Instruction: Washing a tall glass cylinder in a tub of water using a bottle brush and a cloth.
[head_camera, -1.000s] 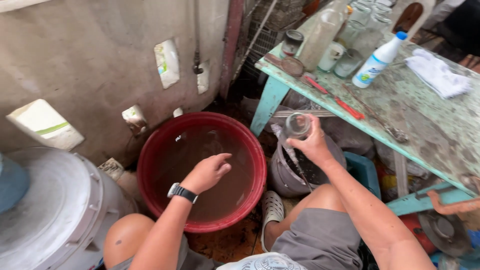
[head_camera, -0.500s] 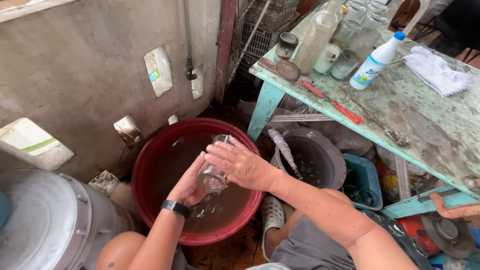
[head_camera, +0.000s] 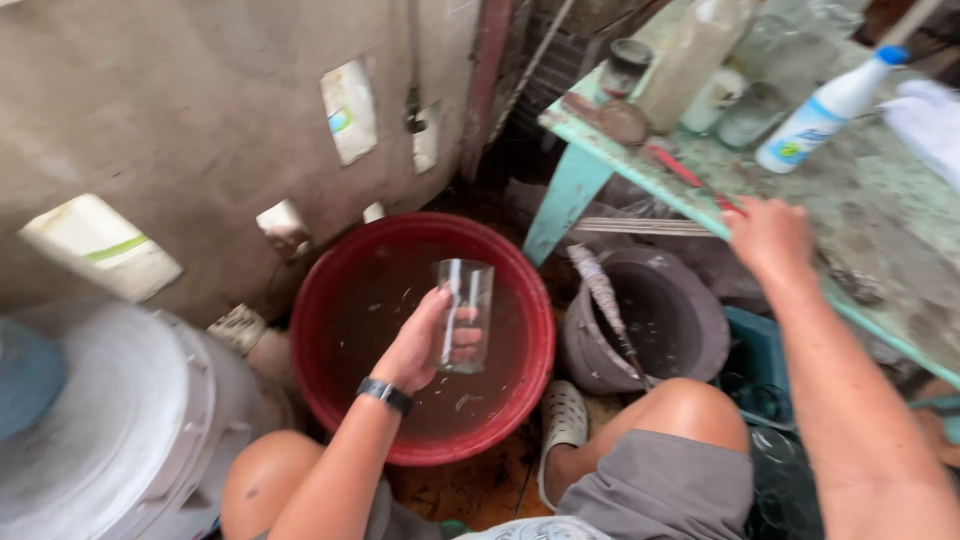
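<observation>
Clear drinking glass (head_camera: 466, 313) stands upright in my left hand (head_camera: 425, 340), fingers wrapped round it above the round red plastic basin (head_camera: 345, 270); my right hand (head_camera: 768, 237), well apart, rests fingers-curled on the worn green wooden table (head_camera: 900, 260).

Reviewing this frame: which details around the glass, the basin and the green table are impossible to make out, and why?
- Head view: right hand at the green table edge; motion blur hides what its fingers touch.
- Clear glass in the left hand: any water inside is unreadable.
- Red basin: murky water hides its bottom.
- White spray bottle: cut off by the top edge.
</observation>
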